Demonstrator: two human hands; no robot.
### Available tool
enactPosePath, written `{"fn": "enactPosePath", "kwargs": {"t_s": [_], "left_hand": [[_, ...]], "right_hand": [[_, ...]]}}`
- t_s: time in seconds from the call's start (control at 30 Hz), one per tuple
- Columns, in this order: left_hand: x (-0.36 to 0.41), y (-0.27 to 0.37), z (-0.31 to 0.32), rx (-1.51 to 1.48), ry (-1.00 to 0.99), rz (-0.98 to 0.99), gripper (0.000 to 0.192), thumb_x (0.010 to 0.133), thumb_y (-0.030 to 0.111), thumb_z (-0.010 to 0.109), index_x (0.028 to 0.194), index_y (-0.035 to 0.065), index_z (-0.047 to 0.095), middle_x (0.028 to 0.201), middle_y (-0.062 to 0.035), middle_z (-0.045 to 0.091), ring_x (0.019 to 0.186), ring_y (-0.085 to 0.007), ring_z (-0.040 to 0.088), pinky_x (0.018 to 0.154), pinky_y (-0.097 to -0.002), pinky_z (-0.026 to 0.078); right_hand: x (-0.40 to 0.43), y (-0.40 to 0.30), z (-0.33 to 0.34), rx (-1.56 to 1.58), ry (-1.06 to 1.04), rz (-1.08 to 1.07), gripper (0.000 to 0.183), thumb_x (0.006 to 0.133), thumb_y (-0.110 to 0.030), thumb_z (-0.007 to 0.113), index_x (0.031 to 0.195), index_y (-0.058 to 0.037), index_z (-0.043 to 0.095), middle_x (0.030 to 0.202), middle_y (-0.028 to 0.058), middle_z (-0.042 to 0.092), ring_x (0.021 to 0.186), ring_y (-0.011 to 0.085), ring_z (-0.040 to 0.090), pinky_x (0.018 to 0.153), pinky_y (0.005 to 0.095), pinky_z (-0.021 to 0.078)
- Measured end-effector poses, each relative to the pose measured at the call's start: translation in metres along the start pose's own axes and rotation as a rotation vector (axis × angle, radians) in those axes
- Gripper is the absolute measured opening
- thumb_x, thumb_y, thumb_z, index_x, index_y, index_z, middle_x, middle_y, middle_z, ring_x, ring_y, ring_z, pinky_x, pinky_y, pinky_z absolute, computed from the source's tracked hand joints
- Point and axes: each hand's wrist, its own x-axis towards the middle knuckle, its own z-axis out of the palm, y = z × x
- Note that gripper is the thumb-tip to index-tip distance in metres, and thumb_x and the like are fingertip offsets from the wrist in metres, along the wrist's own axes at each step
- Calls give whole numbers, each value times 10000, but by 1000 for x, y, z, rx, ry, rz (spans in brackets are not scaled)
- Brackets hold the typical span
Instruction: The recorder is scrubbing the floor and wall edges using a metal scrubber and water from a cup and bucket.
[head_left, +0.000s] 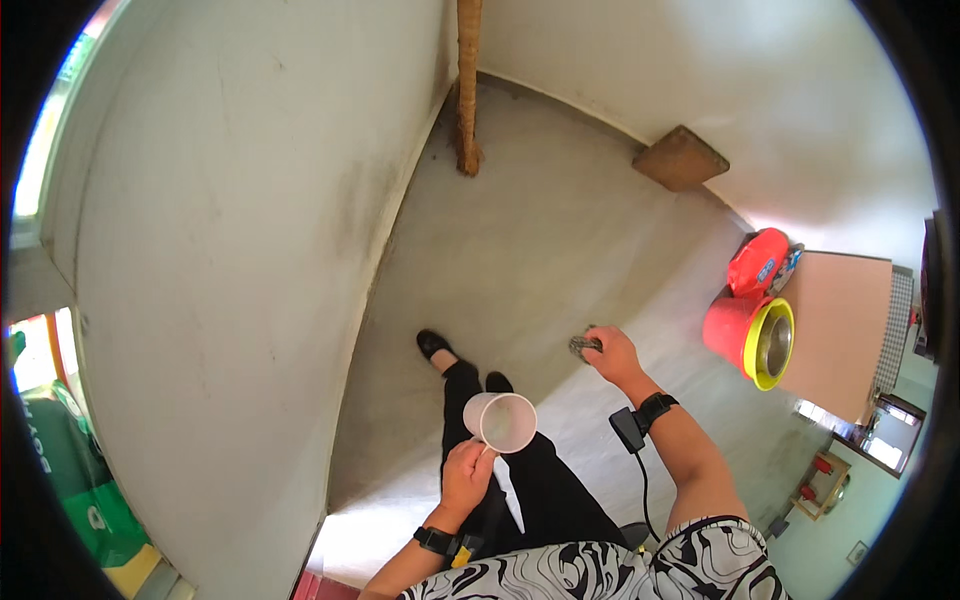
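Observation:
My left hand (466, 474) grips the handle of a pale pink mug (501, 422), whose open mouth faces up towards the camera. The mug is in front of my black trousers, and its inside looks whitish. Out to the right, my right hand (611, 355) holds a small dark, mottled item (585, 344) between thumb and fingers; it may be a bundle or a scouring pad, but I cannot tell. Both wrists wear black straps, the right one with a small box and a cable.
A brown trunk or post (468, 90) stands at the corner. A brown board (681, 159) leans at the wall. To the right are a red bucket (726, 327), a yellow basin (751, 352), a red bag (757, 262) and a pinkish cabinet (836, 322). A white wall (225, 262) bounds the left.

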Motion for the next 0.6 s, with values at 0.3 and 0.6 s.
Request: {"fn": "enactPosePath", "kwargs": {"t_s": [0.3, 0.6], "left_hand": [[100, 54, -46, -236, 125, -236, 212, 836, 176, 515, 783, -10, 602, 751, -124, 606, 728, -231, 582, 667, -320, 440], [172, 84, -48, -223, 347, -350, 243, 850, 189, 512, 771, -23, 601, 708, -98, 600, 669, -182, 566, 633, -296, 439]], "right_hand": [[79, -114, -91, 131, 89, -270, 244, 681, -199, 645, 883, -68, 608, 880, 134, 584, 840, 316, 555, 732, 399, 453], [339, -170, -202, 138, 105, -255, 322, 758, -267, 569, 971, -27, 583, 1000, 228, 593, 905, 351, 575, 785, 411, 450]]}}
